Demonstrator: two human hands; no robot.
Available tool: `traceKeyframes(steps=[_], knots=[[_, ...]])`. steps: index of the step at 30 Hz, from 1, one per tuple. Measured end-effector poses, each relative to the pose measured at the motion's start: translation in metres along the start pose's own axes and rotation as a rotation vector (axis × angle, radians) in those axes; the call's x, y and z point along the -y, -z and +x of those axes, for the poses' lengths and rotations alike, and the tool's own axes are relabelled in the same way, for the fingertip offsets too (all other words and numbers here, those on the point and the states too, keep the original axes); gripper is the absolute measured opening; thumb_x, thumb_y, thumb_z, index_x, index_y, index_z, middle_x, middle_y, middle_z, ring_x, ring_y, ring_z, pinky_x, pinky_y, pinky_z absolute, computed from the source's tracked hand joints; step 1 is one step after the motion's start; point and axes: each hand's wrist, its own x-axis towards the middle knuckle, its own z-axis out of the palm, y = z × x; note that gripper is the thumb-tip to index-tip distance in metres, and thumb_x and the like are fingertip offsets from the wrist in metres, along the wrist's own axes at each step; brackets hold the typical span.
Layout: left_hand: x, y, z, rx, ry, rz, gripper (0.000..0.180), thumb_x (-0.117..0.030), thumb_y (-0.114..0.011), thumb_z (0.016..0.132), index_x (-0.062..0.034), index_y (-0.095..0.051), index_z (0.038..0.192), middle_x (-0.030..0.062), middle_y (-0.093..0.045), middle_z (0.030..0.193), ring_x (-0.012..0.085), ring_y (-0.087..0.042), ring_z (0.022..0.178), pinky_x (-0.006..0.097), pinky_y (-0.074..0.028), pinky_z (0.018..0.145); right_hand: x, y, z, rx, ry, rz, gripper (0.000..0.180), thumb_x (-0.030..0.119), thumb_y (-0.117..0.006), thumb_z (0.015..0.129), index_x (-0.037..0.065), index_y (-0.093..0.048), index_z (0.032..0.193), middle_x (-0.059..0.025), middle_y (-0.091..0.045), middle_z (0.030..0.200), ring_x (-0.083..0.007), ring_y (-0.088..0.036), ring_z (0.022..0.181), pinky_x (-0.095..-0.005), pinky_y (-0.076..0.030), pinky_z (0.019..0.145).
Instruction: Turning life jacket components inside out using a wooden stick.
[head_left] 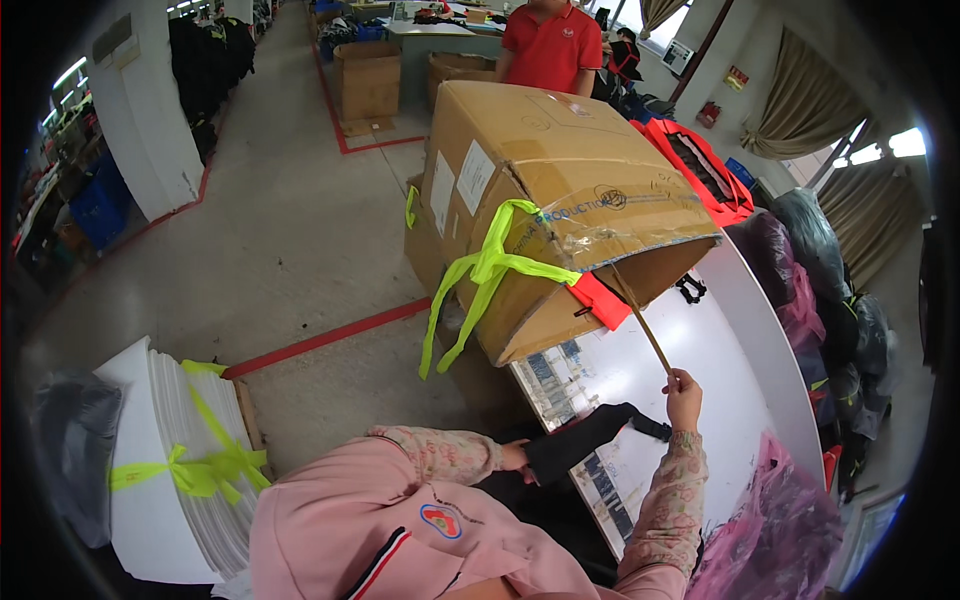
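My right hand (pixel 684 396) is closed around the lower end of a thin wooden stick (pixel 641 323). The stick slants up into the mouth of a large cardboard box (pixel 560 190) lying on its side on the white table (pixel 720 350). A red fabric piece (pixel 600 300) pokes out at the box's lower lip, and a neon yellow strap (pixel 480 275) hangs over its near corner. My left hand (pixel 516 457) grips one end of a black fabric piece (pixel 592 434) draped over the table's near edge. Pink sleeves cover both my arms.
A stack of white sheets (pixel 165 480) tied with a yellow band stands on the floor at lower left. A pink plastic bag (pixel 785 520) lies on the table at lower right. Dark bags (pixel 820 260) and red-orange garments (pixel 705 165) line the right. A person in a red shirt (pixel 550 45) stands behind the box.
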Motion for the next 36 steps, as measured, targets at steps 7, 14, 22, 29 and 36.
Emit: traceKeyframes(steps=[7, 14, 22, 29, 36], knots=[[-0.003, 0.001, -0.002, 0.035, -0.025, 0.04, 0.036, -0.037, -0.044, 0.091, -0.0066, -0.062, 0.091, 0.009, -0.065, 0.077, 0.0168, -0.059, 0.054, 0.028, -0.048, 0.052, 0.005, 0.034, 0.019, -0.149, -0.112, -0.11, 0.017, 0.01, -0.054, 0.085, -0.002, -0.062, 0.095, -0.0101, -0.06, 0.062, -0.0151, -0.058, 0.054, -0.0283, -0.044, 0.054], [-0.003, 0.0, -0.004, 0.011, -0.04, 0.084, 0.038, -0.041, -0.044, 0.09, -0.0071, -0.062, 0.09, 0.0088, -0.065, 0.078, 0.0164, -0.06, 0.054, 0.028, -0.048, 0.052, 0.029, 0.052, 0.036, -0.331, -0.022, 0.0, 0.019, 0.01, -0.052, 0.087, -0.003, -0.06, 0.098, -0.0056, -0.06, 0.063, -0.0106, -0.056, 0.058, -0.0256, -0.043, 0.058], [-0.007, -0.002, -0.008, -0.002, -0.028, 0.055, 0.038, -0.042, -0.048, 0.088, -0.0071, -0.062, 0.091, 0.0088, -0.066, 0.08, 0.0167, -0.06, 0.054, 0.026, -0.048, 0.049, 0.093, 0.042, 0.039, -0.339, 0.115, 0.011, 0.018, 0.01, -0.052, 0.087, -0.001, -0.06, 0.099, -0.0054, -0.06, 0.063, -0.0108, -0.056, 0.058, -0.0256, -0.043, 0.056], [-0.015, -0.007, -0.012, 0.008, -0.028, 0.063, 0.041, -0.045, -0.047, 0.087, -0.0075, -0.063, 0.09, 0.0083, -0.065, 0.08, 0.0166, -0.06, 0.055, 0.026, -0.048, 0.049, 0.117, 0.048, 0.038, -0.179, 0.043, -0.152, 0.017, 0.008, -0.052, 0.086, -0.001, -0.061, 0.096, -0.0063, -0.059, 0.061, -0.0131, -0.056, 0.055, -0.0277, -0.043, 0.055], [-0.019, -0.008, -0.013, 0.038, -0.045, 0.105, 0.042, -0.047, -0.046, 0.087, -0.0091, -0.064, 0.089, 0.0077, -0.066, 0.078, 0.0161, -0.059, 0.053, 0.025, -0.047, 0.049, 0.107, 0.047, 0.028, -0.034, 0.043, -0.144, 0.016, 0.007, -0.053, 0.085, -0.002, -0.061, 0.095, -0.0075, -0.059, 0.061, -0.0129, -0.056, 0.055, -0.0276, -0.043, 0.054]])
